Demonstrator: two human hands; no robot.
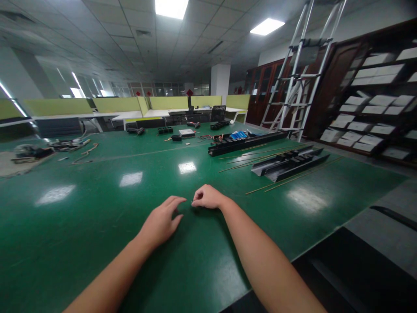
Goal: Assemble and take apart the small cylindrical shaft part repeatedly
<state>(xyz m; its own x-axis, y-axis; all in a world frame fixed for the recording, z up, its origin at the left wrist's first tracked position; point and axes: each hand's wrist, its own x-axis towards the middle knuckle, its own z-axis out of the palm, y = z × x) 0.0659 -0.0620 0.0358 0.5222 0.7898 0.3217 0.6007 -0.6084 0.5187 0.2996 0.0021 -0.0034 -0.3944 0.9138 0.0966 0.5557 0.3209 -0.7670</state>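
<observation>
Both my bare hands rest over the big green table [97, 208], close together near its front edge. My left hand [161, 222] lies palm down with its fingers stretched forward and held together, nothing in it. My right hand [206, 198] is curled, its fingertips pinched towards the table just right of the left fingertips. Whether the pinch holds anything is too small to see. Nothing else lies on the table within reach of the hands.
Long black trays [288, 163] and thin brass rods [293, 176] lie at the right middle. Another black tray with a blue box [239, 135] sits farther back. Cables and small parts [48, 148] lie far left. An aluminium ladder [301, 69] and dark shelves [371, 104] stand right.
</observation>
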